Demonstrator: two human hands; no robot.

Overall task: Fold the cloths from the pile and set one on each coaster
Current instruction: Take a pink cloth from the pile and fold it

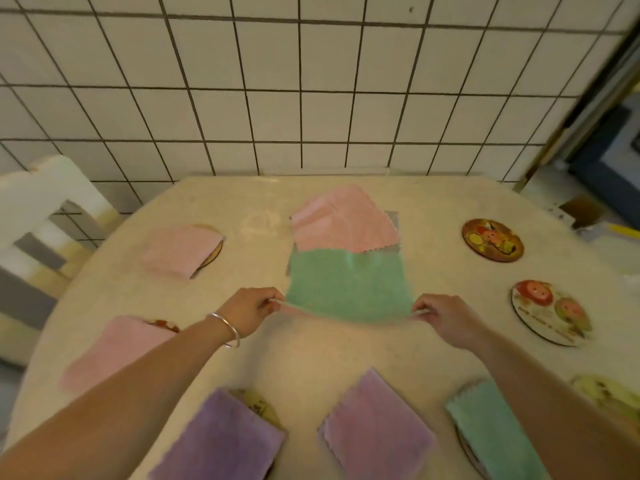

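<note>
Two hands, left hand (252, 311) and right hand (446, 317), each pinch a near corner of the mint green cloth (349, 285), stretched flat between them, far edge touching the pink pile (341, 220) just beyond.

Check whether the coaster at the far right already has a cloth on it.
No, the far right coaster lies bare, its picture fully showing.

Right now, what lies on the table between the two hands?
In the head view, the green cloth spans the gap: the left hand and right hand each pinch a near corner, its far edge reaching the pink cloth.
</note>
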